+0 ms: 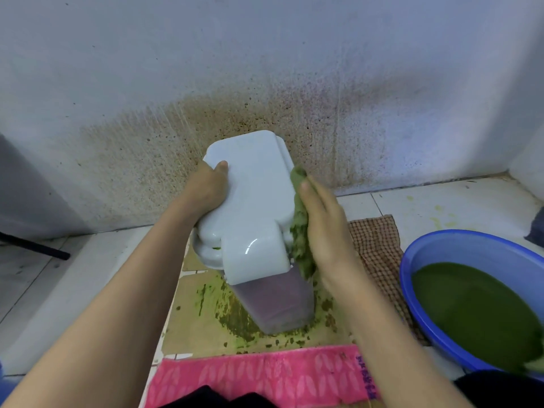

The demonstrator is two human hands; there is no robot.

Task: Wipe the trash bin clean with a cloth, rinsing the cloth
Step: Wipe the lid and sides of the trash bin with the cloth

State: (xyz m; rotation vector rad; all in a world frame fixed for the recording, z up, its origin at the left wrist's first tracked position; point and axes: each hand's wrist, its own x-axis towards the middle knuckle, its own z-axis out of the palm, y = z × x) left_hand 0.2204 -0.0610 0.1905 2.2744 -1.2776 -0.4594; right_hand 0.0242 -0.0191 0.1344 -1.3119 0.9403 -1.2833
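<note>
White trash bin (253, 201) on stained cardboard (191, 328), lid shut, inside hidden; left hand (206, 187) grips lid edge, flat right hand (326, 231) presses green cloth (300, 245) to its right side. Blue basin (426, 245) holds green water (471, 313), cut off right.

1. One trash bin (253, 201) is standing.
2. Two hands are showing: left hand (206, 188), right hand (325, 231).
3. Three cloths are showing: green cloth (300, 251), checked cloth (379, 248), pink cloth (265, 375).
4. One blue basin (456, 248) is sitting.

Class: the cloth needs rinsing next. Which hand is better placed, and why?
Right hand: it presses the cloth against the trash bin, and the blue basin sits on its side. The left hand grips the bin's other side.
</note>
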